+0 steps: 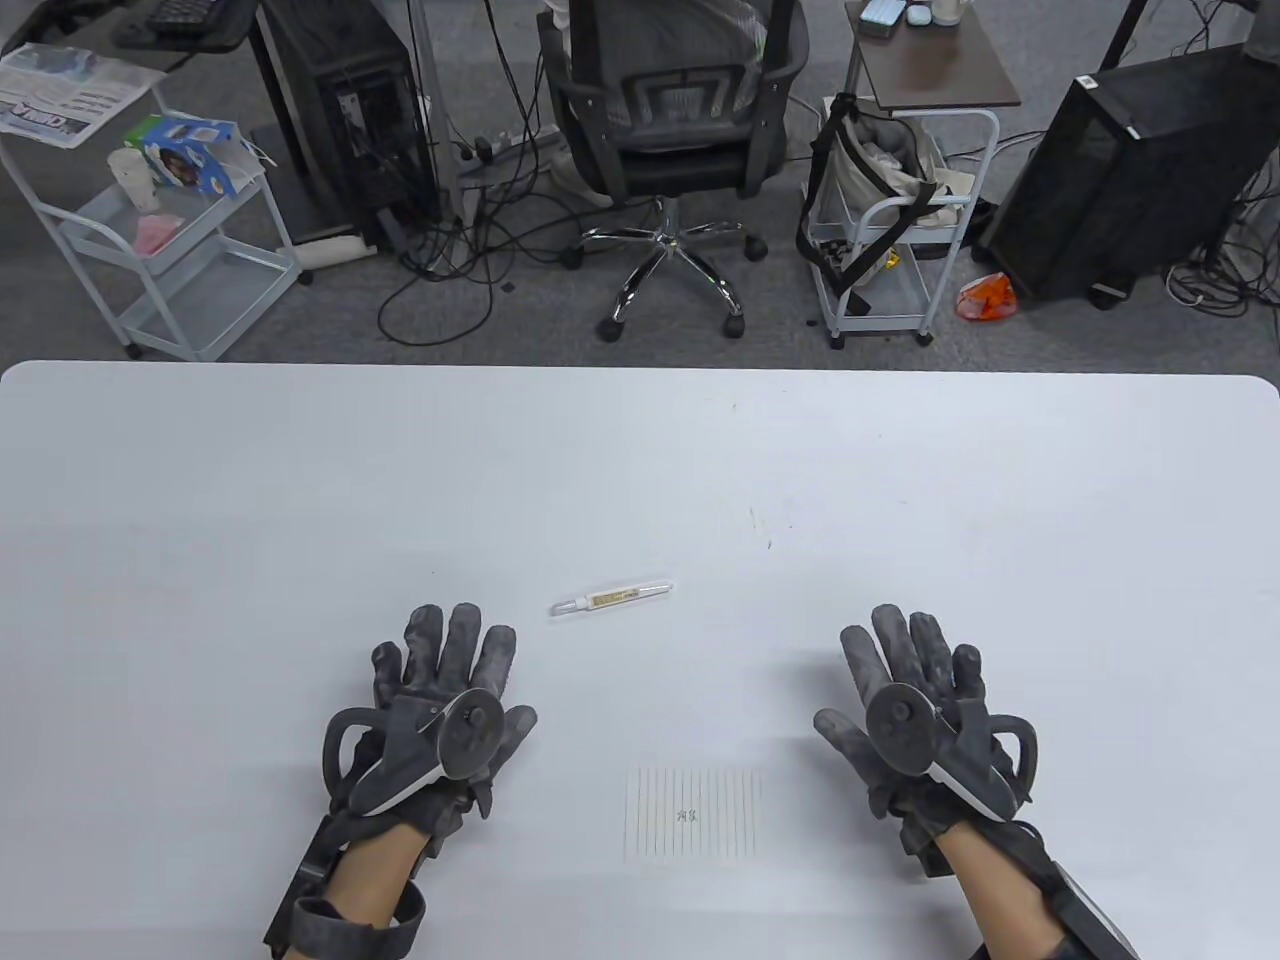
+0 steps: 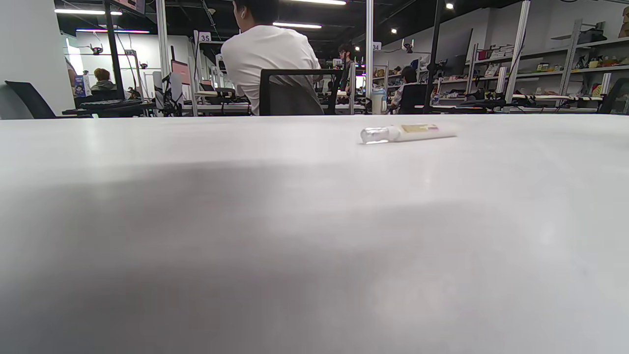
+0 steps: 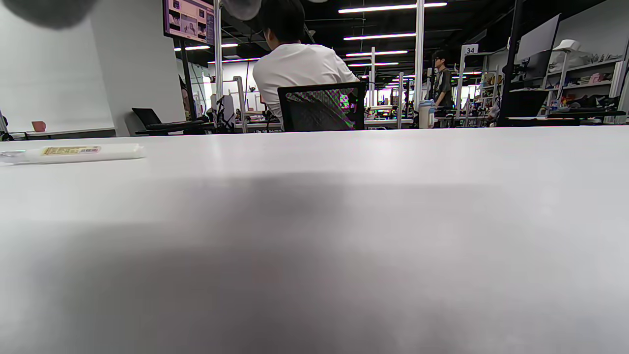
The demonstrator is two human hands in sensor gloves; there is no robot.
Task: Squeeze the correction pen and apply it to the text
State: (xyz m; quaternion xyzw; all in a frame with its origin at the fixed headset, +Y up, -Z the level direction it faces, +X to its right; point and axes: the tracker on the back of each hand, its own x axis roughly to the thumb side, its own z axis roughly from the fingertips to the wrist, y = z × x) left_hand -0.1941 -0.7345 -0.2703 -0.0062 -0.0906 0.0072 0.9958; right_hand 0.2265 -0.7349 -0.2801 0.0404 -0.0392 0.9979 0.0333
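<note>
A white correction pen with a clear cap at its left end lies flat on the white table, just beyond and right of my left hand. It also shows in the left wrist view and the right wrist view. A small lined paper with a little dark writing in its middle lies near the front edge between my hands. My left hand rests flat on the table, fingers spread, holding nothing. My right hand rests flat too, fingers spread, holding nothing.
Beyond the table's far edge stand an office chair, two wire carts and computer towers. A few small dark marks dot the table right of centre.
</note>
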